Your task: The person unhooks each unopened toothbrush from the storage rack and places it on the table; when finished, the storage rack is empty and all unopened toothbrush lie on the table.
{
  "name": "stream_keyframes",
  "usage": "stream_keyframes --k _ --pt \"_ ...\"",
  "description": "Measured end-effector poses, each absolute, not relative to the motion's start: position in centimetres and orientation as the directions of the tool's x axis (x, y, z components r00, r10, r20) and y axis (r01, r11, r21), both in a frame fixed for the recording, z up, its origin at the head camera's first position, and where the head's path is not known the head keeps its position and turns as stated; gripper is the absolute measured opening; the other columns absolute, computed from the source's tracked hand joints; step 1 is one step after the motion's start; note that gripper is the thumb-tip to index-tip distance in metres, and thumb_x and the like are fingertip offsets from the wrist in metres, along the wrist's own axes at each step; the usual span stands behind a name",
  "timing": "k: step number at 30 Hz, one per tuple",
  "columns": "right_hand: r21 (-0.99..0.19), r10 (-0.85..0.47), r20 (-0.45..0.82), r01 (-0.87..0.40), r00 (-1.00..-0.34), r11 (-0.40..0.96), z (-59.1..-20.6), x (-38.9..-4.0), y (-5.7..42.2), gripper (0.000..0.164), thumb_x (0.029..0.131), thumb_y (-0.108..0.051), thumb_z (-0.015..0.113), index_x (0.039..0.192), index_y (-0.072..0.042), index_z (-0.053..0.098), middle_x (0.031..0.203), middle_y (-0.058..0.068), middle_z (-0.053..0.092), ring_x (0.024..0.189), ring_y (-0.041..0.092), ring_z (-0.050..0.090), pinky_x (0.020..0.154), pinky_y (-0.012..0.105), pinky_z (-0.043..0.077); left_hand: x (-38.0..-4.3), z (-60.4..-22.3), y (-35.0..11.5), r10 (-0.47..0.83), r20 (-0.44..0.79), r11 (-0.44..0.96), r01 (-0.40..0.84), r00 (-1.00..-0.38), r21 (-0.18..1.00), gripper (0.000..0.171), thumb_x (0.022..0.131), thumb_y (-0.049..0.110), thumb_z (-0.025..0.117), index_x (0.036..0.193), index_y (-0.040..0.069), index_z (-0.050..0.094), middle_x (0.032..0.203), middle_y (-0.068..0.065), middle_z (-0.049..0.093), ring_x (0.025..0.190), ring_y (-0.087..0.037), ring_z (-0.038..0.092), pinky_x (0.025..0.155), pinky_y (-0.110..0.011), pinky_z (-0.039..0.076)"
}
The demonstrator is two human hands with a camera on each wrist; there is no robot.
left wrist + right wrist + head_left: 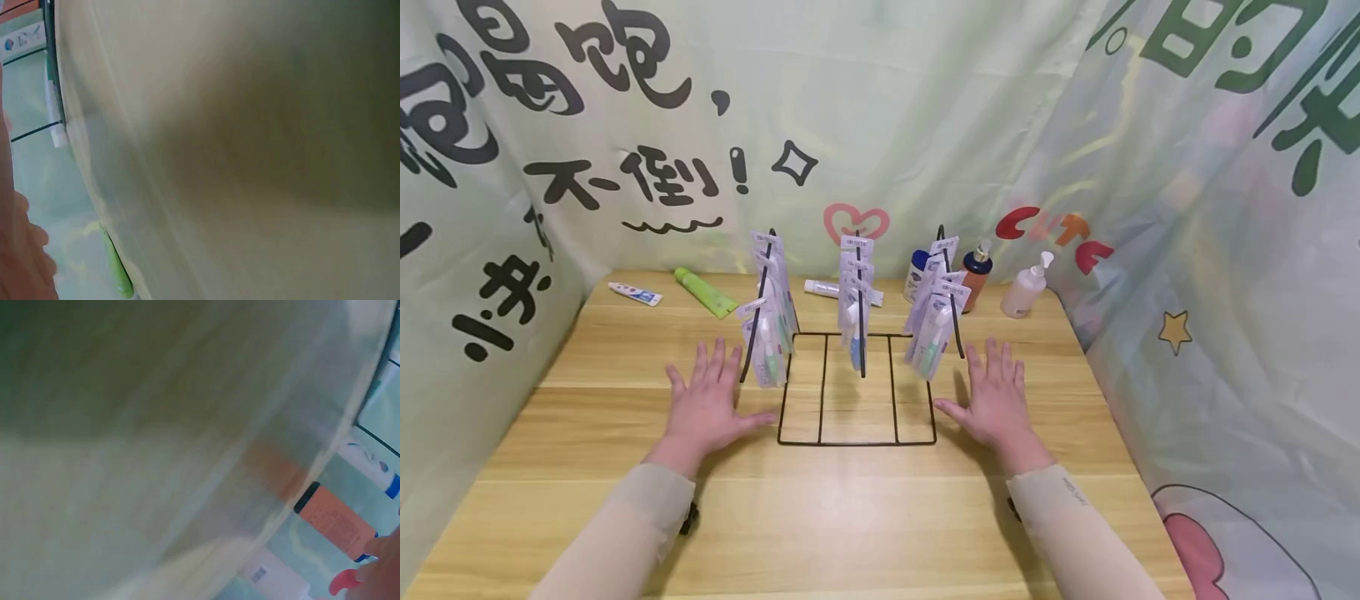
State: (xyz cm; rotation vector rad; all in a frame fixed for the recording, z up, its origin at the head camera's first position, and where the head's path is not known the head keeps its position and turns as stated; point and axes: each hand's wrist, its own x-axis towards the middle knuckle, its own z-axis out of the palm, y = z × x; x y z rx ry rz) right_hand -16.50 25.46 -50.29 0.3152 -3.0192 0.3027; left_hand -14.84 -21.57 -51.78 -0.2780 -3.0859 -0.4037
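A black wire display rack point(857, 444) stands on the wooden table, with three prongs. Clear-and-lilac packs hang on its left prong point(769, 350), middle prong point(853, 312) and right prong point(936, 329); they look like packaged toothbrushes. My left hand point(706, 408) is beside the rack's left edge, fingers spread and thumb pointing at the frame. On the other side my right hand point(997, 404) mirrors it, thumb close to the right edge. Both hands hold nothing; whether either thumb touches the wire I cannot tell. The wrist views show only part of each hand.
Along the table's back lie a small toothpaste tube point(636, 293), a green tube point(705, 292) and a white tube point(842, 292) behind the rack. A white blue-capped bottle point(916, 275), an amber pump bottle point(976, 275) and a pink pump bottle point(1026, 288) stand back right. Printed cloth point(925, 125) surrounds the table.
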Motion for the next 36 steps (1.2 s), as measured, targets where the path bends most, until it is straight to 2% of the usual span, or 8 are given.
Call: stream_keyframes --k 5,7,11,15,18,27,32,36 --pt "-0.227 -0.243 0.125 -0.266 -0.962 0.937 -49.4 -14.2 24.3 0.109 0.091 -0.065 0.075 0.160 0.008 0.032 0.160 0.038 0.037 0.147 0.058 0.034 0.117 0.072 0.029 -13.8 -51.8 -20.6 0.175 -0.065 0.871 0.124 -0.982 0.475 0.113 0.089 0.072 0.071 0.165 0.000 0.029 0.171 -0.033 0.011 0.154 -0.062 0.008 0.114 -0.084 0.002" --pt "-0.262 -0.267 0.128 -0.292 -0.955 0.920 -49.2 -12.7 23.3 0.098 0.092 -0.057 0.077 0.155 0.010 0.042 0.148 0.034 0.053 0.135 0.054 0.053 0.111 0.067 0.043 -13.1 -52.0 -20.1 0.177 -0.069 0.836 0.112 -0.982 0.538 0.100 0.092 0.062 0.075 0.161 -0.002 0.039 0.168 -0.037 0.017 0.151 -0.065 0.013 0.114 -0.083 0.008" --pt "-0.393 -0.315 0.160 -0.353 -0.936 0.849 -48.5 -10.0 20.6 0.068 0.094 -0.040 0.081 0.141 0.005 0.061 0.124 0.021 0.073 0.110 0.039 0.072 0.095 0.055 0.058 -11.8 -52.3 -19.0 0.169 -0.032 0.779 0.113 -0.985 0.617 0.080 0.091 0.045 0.083 0.153 0.002 0.054 0.163 -0.039 0.027 0.150 -0.065 0.020 0.113 -0.084 0.011" --pt "-0.585 -0.384 0.251 -0.455 -0.889 0.671 -47.5 -9.1 17.1 0.046 0.094 -0.024 0.081 0.129 0.003 0.069 0.106 0.011 0.077 0.092 0.028 0.075 0.083 0.045 0.063 -11.1 -52.9 -18.3 0.171 -0.020 0.762 0.119 -0.985 0.636 0.072 0.088 0.039 0.087 0.147 0.006 0.062 0.165 -0.038 0.026 0.151 -0.065 0.016 0.110 -0.087 0.004" --pt "-0.701 -0.419 0.288 -0.487 -0.861 0.520 -47.3 -9.5 14.9 0.036 0.095 -0.015 0.080 0.123 0.005 0.071 0.099 0.008 0.077 0.088 0.023 0.075 0.081 0.040 0.064 -10.9 -53.4 -18.0 0.174 -0.018 0.759 0.122 -0.985 0.640 0.068 0.087 0.036 0.088 0.145 0.009 0.065 0.167 -0.036 0.023 0.152 -0.064 0.011 0.110 -0.087 0.000" --pt "-0.899 -0.405 0.087 -0.247 -0.910 0.361 -49.0 -11.2 10.3 0.029 0.100 -0.010 0.072 0.121 0.010 0.069 0.097 0.007 0.075 0.084 0.014 0.069 0.077 0.028 0.060 -10.8 -55.2 -17.3 0.146 0.030 0.750 0.131 -0.989 0.649 0.059 0.090 0.035 0.085 0.142 0.011 0.068 0.170 -0.030 0.022 0.155 -0.059 0.009 0.113 -0.084 -0.003" --pt "-0.931 -0.374 0.054 -0.182 -0.926 0.317 -49.8 -11.9 8.3 0.036 0.103 -0.011 0.069 0.130 0.012 0.064 0.110 0.015 0.074 0.098 0.021 0.070 0.087 0.030 0.059 -10.8 -55.6 -17.4 0.133 0.045 0.750 0.130 -0.990 0.649 0.059 0.090 0.034 0.086 0.141 0.011 0.069 0.170 -0.029 0.023 0.155 -0.059 0.010 0.113 -0.084 -0.002" --pt "-0.940 -0.366 0.099 -0.208 -0.925 0.270 -49.3 -12.7 6.4 0.043 0.103 -0.012 0.071 0.139 0.009 0.059 0.127 0.022 0.069 0.114 0.034 0.068 0.100 0.041 0.057 -10.8 -55.7 -17.5 0.128 0.048 0.750 0.128 -0.991 0.648 0.058 0.090 0.033 0.086 0.141 0.012 0.070 0.170 -0.029 0.023 0.155 -0.059 0.011 0.114 -0.084 -0.002"
